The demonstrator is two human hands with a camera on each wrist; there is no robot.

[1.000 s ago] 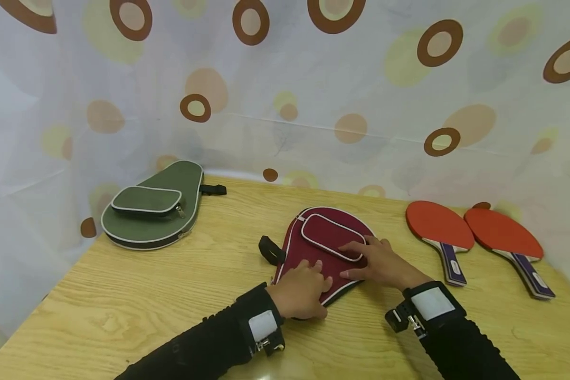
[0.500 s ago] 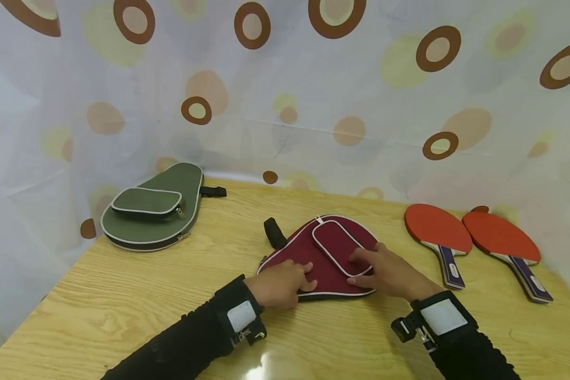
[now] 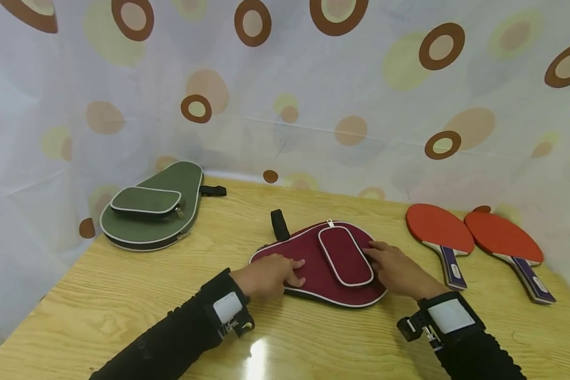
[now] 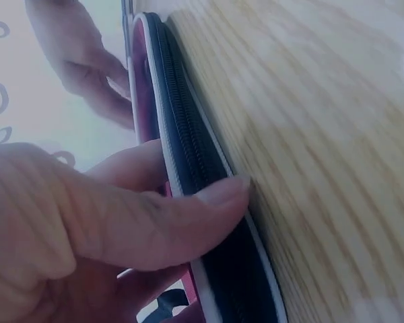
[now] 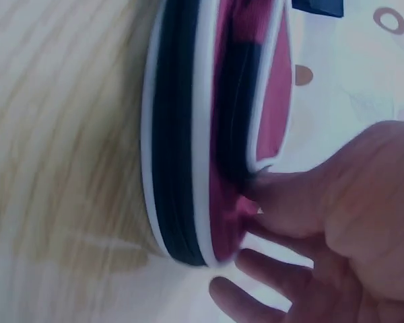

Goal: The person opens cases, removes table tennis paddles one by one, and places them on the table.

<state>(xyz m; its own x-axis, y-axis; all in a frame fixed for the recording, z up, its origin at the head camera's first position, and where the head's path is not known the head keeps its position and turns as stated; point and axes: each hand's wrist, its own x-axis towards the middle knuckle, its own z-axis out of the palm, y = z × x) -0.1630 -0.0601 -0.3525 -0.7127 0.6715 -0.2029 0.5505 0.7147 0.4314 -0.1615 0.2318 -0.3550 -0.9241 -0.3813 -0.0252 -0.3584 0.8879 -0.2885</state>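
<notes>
A dark red table tennis bat case (image 3: 313, 258) with white piping lies on the table, narrow end to the left and small pocket (image 3: 345, 256) up. My left hand (image 3: 268, 274) grips its narrow end. In the left wrist view the thumb (image 4: 219, 195) presses the black zipped side (image 4: 182, 114), with other fingers over the top. At the round end my right hand (image 3: 399, 269) holds the case's right edge, beside the pocket. In the right wrist view its foremost digit (image 5: 276, 192) touches the case below the pocket corner; other fingers lie loosely curled past the edge.
A green bat case (image 3: 171, 221) lies at the back left of the wooden table (image 3: 123, 306). Two red table tennis bats (image 3: 439, 227) lie to the right, handles toward me. A patterned curtain (image 3: 285, 79) hangs behind the table. A black strap (image 3: 279, 225) sticks up from the red case.
The red case has turned clockwise, its narrow end swinging from the near side to the left. My left hand moved left with it; my right hand shifted slightly right.
</notes>
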